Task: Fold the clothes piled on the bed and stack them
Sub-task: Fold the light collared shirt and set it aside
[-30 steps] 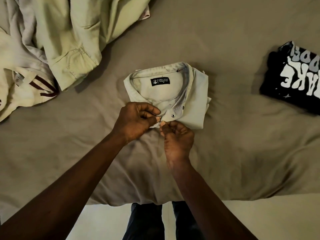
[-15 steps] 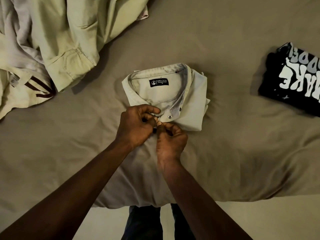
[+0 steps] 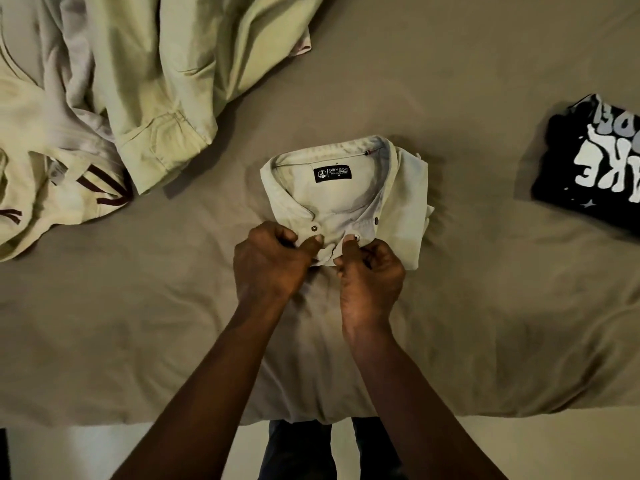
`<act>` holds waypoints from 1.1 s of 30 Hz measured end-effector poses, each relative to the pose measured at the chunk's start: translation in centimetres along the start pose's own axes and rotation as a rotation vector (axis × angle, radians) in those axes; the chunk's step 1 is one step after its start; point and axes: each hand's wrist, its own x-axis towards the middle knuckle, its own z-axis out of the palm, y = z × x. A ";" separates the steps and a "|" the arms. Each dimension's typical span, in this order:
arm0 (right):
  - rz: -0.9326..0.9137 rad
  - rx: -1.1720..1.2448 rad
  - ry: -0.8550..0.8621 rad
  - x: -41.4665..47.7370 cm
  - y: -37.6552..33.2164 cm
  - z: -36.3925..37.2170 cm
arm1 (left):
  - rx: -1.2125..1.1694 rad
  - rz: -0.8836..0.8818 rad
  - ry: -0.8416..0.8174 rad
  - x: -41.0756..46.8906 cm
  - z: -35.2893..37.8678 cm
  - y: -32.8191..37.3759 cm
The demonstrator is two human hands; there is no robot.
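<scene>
Left grip and right grip each pinch the folded shirt at its six o'clock edge; light, limp cloth, likely best lifted under both sides.

The left hand and right hand draw apart, spreading the placket of the folded pale collared shirt; a second metal snap now shows.
</scene>
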 end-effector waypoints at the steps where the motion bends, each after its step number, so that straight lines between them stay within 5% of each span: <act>1: -0.001 -0.003 -0.008 0.1 0.0 0.0 | -0.019 0.008 0.012 0.0 0.3 0.0; 11: -0.016 -0.024 -0.060 1.0 0.0 -0.4 | -0.561 -0.002 -0.020 0.5 0.0 0.2; 22: 0.037 0.126 -0.151 0.7 -1.4 -1.5 | -0.343 0.090 -0.076 0.1 1.7 1.2; 28: 0.049 0.093 -0.229 1.2 -1.4 -1.4 | -0.322 0.104 -0.236 0.4 1.0 0.9; 33: 0.041 0.103 -0.195 1.1 -1.3 -1.1 | -0.308 0.173 -0.005 -0.1 1.8 0.9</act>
